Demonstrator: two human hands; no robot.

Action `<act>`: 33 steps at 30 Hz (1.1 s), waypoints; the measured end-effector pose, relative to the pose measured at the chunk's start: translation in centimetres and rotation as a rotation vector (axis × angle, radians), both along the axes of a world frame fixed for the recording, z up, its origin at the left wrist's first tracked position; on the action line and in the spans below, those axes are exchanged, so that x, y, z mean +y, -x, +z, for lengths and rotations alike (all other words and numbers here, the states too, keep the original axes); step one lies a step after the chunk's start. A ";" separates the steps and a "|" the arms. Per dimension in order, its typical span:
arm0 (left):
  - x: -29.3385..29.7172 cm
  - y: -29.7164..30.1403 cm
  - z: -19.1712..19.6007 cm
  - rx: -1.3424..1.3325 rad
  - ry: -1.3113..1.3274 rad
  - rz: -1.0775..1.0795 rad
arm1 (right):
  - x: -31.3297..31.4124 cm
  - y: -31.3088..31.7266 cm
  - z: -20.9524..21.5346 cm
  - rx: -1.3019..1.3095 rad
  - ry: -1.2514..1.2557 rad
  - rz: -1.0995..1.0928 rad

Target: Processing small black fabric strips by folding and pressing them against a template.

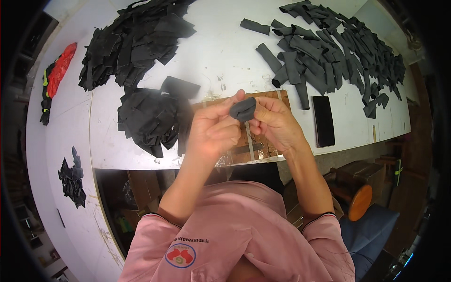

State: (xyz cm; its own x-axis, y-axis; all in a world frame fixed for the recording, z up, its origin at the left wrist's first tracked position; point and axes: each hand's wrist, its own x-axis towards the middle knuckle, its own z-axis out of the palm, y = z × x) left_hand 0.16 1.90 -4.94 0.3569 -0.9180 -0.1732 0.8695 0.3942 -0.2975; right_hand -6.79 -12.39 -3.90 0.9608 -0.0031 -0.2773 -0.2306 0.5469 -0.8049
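White table (211,51): flat pieces (148,117) left, tubes (319,61) right, seemingly kept apart by shape.
Dark cloth (243,110): over the brown board (264,146), between my hands.
My left hand (213,126): curled nearly closed on one side.
My right hand (277,120): pinching the other, probably for steadiness.

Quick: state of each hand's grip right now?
Left hand: closed, holding the dark cloth piece at its left.
Right hand: closed, pinching the same piece at its right.

One held dark piece (243,110), four dark piles (146,117), one phone (323,121)
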 end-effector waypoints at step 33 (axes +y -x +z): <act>1.0 2.3 2.7 -1.211 -0.712 0.784 | 0.4 0.7 4.8 -0.699 1.580 -0.169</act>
